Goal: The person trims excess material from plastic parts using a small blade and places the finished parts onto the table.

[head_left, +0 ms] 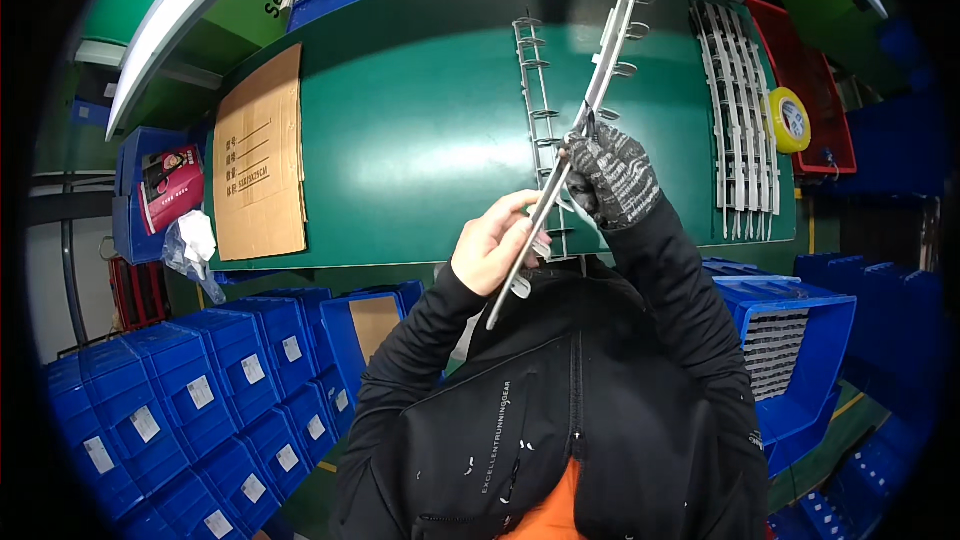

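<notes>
A long, narrow metal strip (610, 55) with rounded tabs along one side is held up at a slant over the table, its near end close to my body. My bare left hand (490, 245) is closed around its lower part, thumb against the metal. Higher up, my right hand (618, 175), in a dark grey knit glove, grips the same strip; a small dark piece pokes out above its fingers, too hidden to name. Beneath and just left of the strip, a ladder-like metal frame (540, 113) with crosswise tabs lies on the green table (400, 120).
Several similar strips (740, 130) lie side by side at the right, beside a yellow tape roll (788, 121) and a red bin (835, 105). A cardboard sheet (260, 160) covers the table's left end. Blue crates (200, 390) are stacked lower left; another crate (835, 330) holding metal parts stands lower right.
</notes>
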Demonstrator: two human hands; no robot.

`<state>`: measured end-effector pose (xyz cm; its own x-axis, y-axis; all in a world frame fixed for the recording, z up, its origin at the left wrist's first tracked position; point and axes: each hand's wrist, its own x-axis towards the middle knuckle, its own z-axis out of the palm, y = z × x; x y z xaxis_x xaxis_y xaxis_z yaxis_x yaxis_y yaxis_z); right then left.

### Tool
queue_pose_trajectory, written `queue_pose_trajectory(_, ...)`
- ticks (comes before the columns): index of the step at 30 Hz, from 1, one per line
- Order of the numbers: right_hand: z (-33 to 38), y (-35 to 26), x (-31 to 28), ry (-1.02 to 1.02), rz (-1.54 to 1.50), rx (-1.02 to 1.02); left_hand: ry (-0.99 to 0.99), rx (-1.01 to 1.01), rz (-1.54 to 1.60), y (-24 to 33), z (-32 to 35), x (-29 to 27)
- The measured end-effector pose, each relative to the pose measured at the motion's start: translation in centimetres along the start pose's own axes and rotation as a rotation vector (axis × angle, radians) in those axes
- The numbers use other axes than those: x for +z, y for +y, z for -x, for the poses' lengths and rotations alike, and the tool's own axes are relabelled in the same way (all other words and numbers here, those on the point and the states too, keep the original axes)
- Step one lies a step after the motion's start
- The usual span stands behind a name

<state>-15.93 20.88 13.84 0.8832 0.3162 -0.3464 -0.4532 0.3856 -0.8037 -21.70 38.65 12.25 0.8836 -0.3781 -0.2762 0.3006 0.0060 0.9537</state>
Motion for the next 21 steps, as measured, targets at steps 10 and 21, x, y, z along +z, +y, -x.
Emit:
queue_pose_trajectory(10, 2.0, 3.2, 0.6, -0.089, 1.051, -0.471, 0.183, -0.061, 0.397, -0.9, -0.1, -2.9)
queue_pose_trajectory(21, 0.2, 3.5, 1.1, -0.075, 0.916, -0.286, 0.242, -0.091, 0.400, -1.6, -0.4, -4.2)
